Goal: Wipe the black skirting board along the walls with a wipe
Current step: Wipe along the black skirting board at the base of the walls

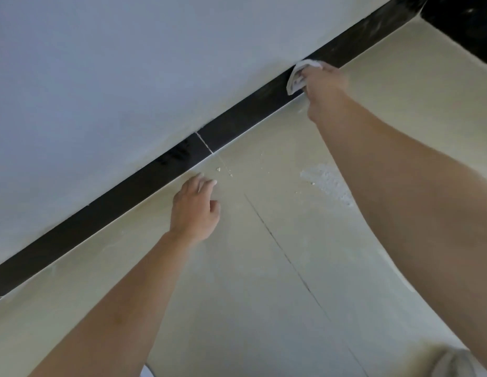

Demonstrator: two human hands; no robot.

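A black skirting board (236, 123) runs diagonally from lower left to upper right where the pale wall meets the floor. My right hand (323, 85) holds a white wipe (298, 74) and presses it against the board at the upper right. My left hand (194, 210) rests with its fingertips on the floor tile just in front of the board, fingers loosely spread and holding nothing. A thin white joint line (204, 142) crosses the board between my two hands.
The floor is beige tile (264, 295) with a dark grout line (277, 248) running toward me. A patch of white dust (329, 183) and small crumbs (223, 170) lie near the board. A second black board (462, 25) meets the corner at the top right.
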